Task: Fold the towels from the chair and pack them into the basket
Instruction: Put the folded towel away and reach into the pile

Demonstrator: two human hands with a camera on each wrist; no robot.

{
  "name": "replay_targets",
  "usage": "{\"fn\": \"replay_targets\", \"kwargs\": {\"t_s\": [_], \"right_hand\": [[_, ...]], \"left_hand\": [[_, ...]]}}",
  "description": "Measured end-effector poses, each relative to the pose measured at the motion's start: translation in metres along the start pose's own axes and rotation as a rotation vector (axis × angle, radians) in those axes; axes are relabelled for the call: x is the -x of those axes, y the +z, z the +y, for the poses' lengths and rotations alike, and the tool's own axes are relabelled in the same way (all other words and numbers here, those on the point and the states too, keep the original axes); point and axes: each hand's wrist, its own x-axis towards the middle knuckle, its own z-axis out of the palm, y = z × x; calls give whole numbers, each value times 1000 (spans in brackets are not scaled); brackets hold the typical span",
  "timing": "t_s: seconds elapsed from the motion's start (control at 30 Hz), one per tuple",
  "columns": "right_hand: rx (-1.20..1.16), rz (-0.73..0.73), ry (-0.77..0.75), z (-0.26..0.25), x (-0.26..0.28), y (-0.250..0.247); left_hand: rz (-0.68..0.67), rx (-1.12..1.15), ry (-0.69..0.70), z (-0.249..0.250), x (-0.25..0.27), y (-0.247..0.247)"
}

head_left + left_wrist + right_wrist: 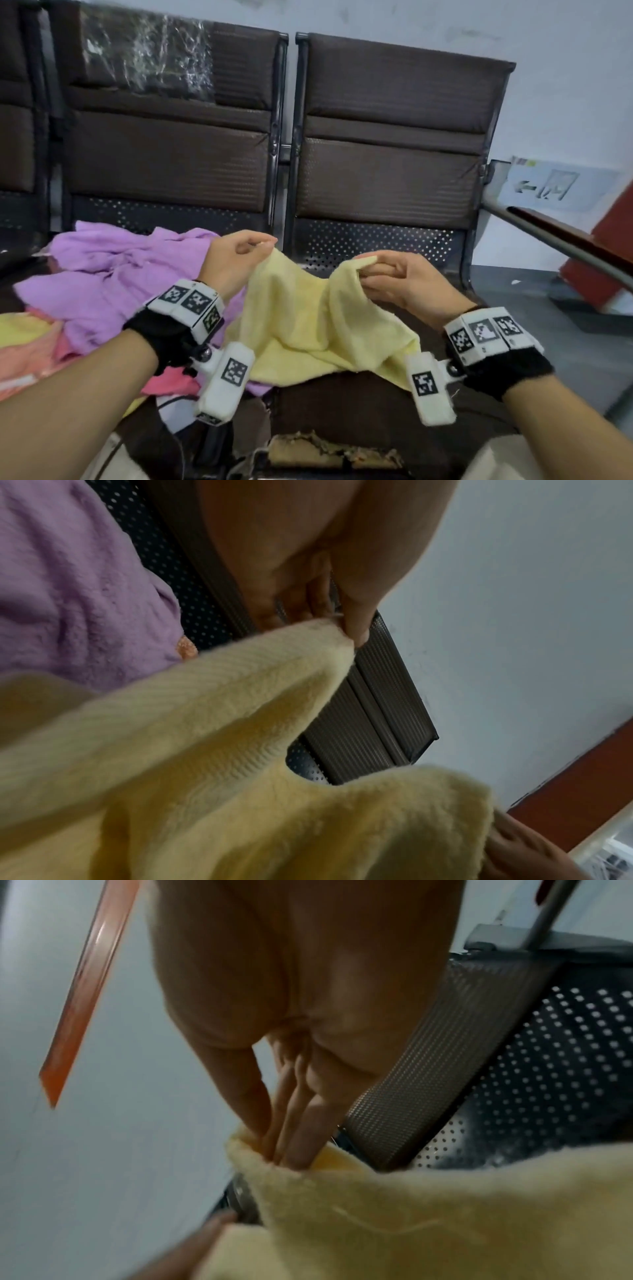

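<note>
A pale yellow towel (308, 325) hangs between my two hands above the brown chair seat (342, 404). My left hand (263, 245) pinches one top corner of it; the left wrist view shows that corner of the yellow towel (240, 723) caught at my left hand (346, 634). My right hand (368, 265) grips the other top corner, with the fingers (301, 1139) tucked into the yellow towel's edge (428, 1218). The towel sags in the middle and its lower part lies on the seat. No basket is in view.
A crumpled purple towel (113, 274) lies on the left seat, over pink (171, 382), orange and yellow cloths (20, 329). Brown padded chair backs (394, 137) stand behind. A metal armrest bar (555, 240) runs at the right. The seat's front edge is torn (329, 448).
</note>
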Motion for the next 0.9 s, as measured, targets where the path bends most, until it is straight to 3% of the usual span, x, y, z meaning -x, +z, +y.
{"fn": "replay_targets", "kwargs": {"t_s": [0.13,0.2,0.3,0.37,0.47,0.67,0.9], "right_hand": [[676,127,-58,5,-2,14],[904,138,-231,-1,-2,22],[806,164,-484,-9,-1,37],[682,196,-410,-11,-1,44],[697,160,-282,-4,-1,46],[640,260,-231,7,-2,43],[607,234,-211,7,2,56]], "left_hand": [[-47,73,-94,3,6,6],[-100,113,-128,5,12,13],[-172,150,-145,10,19,24],[-208,174,-152,13,24,30],[-274,192,-189,16,29,36],[-390,169,-223,19,39,36],[-421,162,-221,32,47,33]]}}
